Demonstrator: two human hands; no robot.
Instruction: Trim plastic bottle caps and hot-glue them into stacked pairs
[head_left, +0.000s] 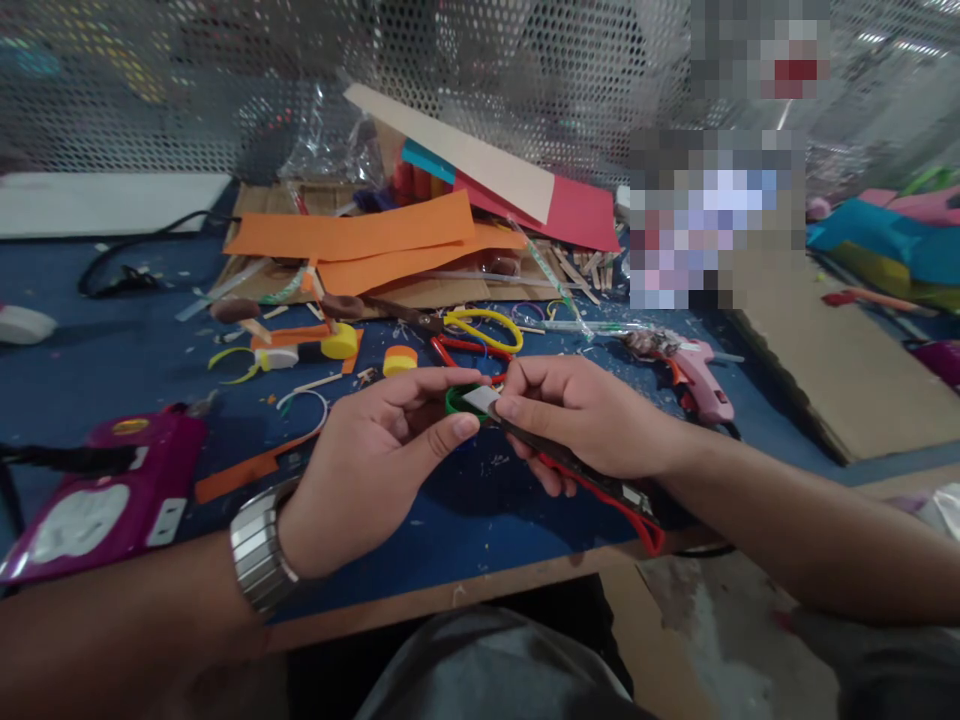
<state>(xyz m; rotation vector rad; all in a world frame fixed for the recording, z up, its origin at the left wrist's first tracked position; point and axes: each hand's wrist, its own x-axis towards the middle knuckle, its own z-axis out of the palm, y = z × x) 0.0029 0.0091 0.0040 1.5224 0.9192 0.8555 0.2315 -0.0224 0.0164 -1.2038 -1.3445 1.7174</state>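
Observation:
Between thumb and fingers, my left hand [382,455] holds a small green ring [454,400] near the middle of the view. My right hand [585,415] is closed around a dark-handled cutter [555,448] with a short pale blade [480,399]. The blade lies at the opening of the green ring. A red strip or handle [641,525] sticks out below the right palm, beside the cutter. Just beyond both hands lie scissors [484,328] with yellow handles and a red-handled pair.
Orange sheets [360,240] lie on cardboard at the back. A pink glue gun [701,380] rests at right, near a large cardboard piece [840,370]. The purple device [112,490] stands at left. Yellow-and-orange rolls [400,360] and scraps lie beyond the hands.

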